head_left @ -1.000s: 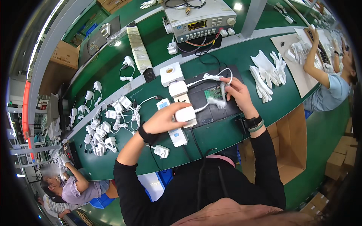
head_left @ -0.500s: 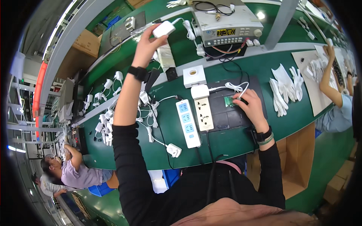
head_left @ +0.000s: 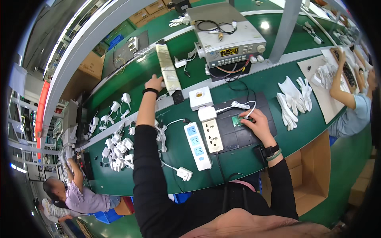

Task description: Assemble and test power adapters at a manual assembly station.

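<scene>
My left hand (head_left: pixel 154 83) reaches to the far left with its fingers apart, beside a long pale-yellow wrapped strip (head_left: pixel 167 66). A bit of something white shows at its fingertips, mostly hidden. Beyond the strip, a white power adapter (head_left: pixel 180 63) lies with its cable on the green surface. My right hand (head_left: pixel 256 123) pinches the end of a white cable (head_left: pixel 240 105) against a small green circuit board (head_left: pixel 237 121) on the dark mat (head_left: pixel 254 137). That cable comes from a white adapter (head_left: pixel 206 114) plugged into the cream socket strip (head_left: pixel 212 137).
A white power strip (head_left: pixel 197 146) and a loose adapter (head_left: pixel 184 173) lie near me. Many adapters (head_left: pixel 117 152) are heaped at left. A bench instrument (head_left: pixel 230 45) stands at the back; white gloves (head_left: pixel 293 95) lie right. Co-workers sit at both sides.
My left hand has let go of the white adapter, which now lies behind the strip, and has come lower and nearer. My right hand stays at the circuit board. The view has shifted slightly.
</scene>
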{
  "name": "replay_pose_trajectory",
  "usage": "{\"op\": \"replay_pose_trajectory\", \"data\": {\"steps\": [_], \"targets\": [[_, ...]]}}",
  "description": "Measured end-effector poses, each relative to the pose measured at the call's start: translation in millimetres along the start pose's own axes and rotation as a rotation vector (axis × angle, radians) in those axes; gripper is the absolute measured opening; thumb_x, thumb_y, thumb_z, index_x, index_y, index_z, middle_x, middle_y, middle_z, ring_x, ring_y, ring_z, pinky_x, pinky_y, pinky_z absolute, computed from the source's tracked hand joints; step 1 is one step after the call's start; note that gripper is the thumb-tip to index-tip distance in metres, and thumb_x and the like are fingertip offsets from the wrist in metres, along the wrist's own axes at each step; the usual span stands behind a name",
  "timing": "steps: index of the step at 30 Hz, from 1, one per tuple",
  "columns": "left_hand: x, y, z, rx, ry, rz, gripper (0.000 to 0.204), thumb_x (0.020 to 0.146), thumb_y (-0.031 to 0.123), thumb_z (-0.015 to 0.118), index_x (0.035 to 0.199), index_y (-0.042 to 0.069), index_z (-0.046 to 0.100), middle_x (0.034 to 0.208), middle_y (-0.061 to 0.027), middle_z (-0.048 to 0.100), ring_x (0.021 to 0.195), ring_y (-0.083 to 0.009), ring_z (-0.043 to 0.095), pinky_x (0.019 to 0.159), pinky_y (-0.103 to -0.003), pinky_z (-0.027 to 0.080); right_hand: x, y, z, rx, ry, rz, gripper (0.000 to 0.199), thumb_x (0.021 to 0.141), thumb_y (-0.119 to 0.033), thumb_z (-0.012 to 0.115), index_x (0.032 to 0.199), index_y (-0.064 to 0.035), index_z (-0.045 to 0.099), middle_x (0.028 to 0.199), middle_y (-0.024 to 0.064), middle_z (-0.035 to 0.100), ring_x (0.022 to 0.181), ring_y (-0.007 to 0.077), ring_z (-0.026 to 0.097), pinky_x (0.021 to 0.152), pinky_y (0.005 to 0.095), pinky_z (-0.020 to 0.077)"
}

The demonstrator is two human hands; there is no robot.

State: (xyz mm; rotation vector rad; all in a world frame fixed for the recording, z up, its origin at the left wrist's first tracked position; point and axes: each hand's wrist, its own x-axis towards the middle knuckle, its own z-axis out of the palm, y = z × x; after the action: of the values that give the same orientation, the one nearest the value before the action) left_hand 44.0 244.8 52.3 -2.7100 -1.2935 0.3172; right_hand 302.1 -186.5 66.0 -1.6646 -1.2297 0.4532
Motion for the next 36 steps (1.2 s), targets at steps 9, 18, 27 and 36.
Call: {"op": "replay_pose_trajectory", "data": {"steps": [9, 18, 27, 36], "targets": [[-151.8, 10.9, -130.9, -0.546, 0.022, 0.038, 0.047, 0.075, 0.025, 0.069, 0.113, 0.007, 0.052, 0.095, -0.0140, 0.063, 0.088, -0.0271, 0.063, 0.077, -0.036, 0.048, -12.1, -5.8, -20.8, 0.121, 0.084, 0.106, 0.026, 0.075, -0.014, 0.073, 0.099, -0.0047, 0.067, 0.094, 0.0057, 0.062, 0.083, 0.0158, 0.058, 0.063, 0.0261, 0.0465], [-256.7, 123.3, -187.2, -1.001, -0.137, 0.703, 0.046, 0.079, 0.021, 0.072, 0.117, 0.005, 0.052, 0.110, -0.0069, 0.056, 0.099, -0.0151, 0.055, 0.085, -0.028, 0.043, -18.9, -105.0, 44.8, 0.509, -0.082, -0.249, 0.078, 0.073, -0.021, 0.078, 0.139, -0.0045, 0.038, 0.119, 0.0108, 0.058, 0.112, 0.0230, 0.057, 0.098, 0.0377, 0.0411], [-240.0, 152.5, -116.8, -1.188, -0.061, 0.467, 0.045, 0.081, 0.026, 0.070, 0.118, 0.007, 0.052, 0.108, -0.0111, 0.059, 0.097, -0.0297, 0.061, 0.081, -0.033, 0.048, -106.0, -62.1, -29.3, 0.365, -0.684, 0.185, 0.013, 0.083, -0.017, 0.066, 0.091, -0.0060, 0.064, 0.084, 0.0068, 0.064, 0.085, 0.0237, 0.060, 0.072, 0.0325, 0.0478], [-242.8, 201.1, -69.4, -0.600, 0.039, 0.586, 0.046, 0.082, 0.034, 0.067, 0.118, 0.010, 0.051, 0.104, -0.0107, 0.057, 0.088, -0.0282, 0.060, 0.073, -0.034, 0.050, -96.4, -36.6, -75.7, -0.578, -0.412, -0.142, 0.018, 0.075, -0.007, 0.067, 0.093, -0.0092, 0.064, 0.097, 0.0053, 0.057, 0.080, 0.0250, 0.059, 0.064, 0.0330, 0.0486]]}}
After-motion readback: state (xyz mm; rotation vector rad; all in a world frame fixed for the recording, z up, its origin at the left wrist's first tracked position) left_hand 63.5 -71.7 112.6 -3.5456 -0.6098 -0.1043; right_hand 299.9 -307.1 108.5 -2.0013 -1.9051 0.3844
